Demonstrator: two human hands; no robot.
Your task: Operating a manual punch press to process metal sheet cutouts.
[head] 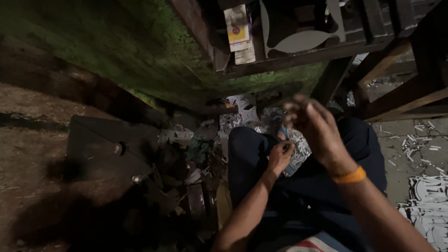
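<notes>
The left hand (280, 156) pinches what seems a thin paper strip (298, 147) over the lap: light, floppy, tearable, best held by its edge. The right hand (315, 123) hovers blurred; its grip is unclear.

Left hand (280, 156) low, right hand (315, 126) raised

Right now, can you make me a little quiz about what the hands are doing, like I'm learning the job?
1. True or false: the right hand wears an orange band at the wrist.
2. Which hand is lower, by the knee: A left, B right?
3. What lies scattered on the floor?

Key:
1. True.
2. A; the left hand rests low on the dark trousers.
3. White paper scraps.
</notes>
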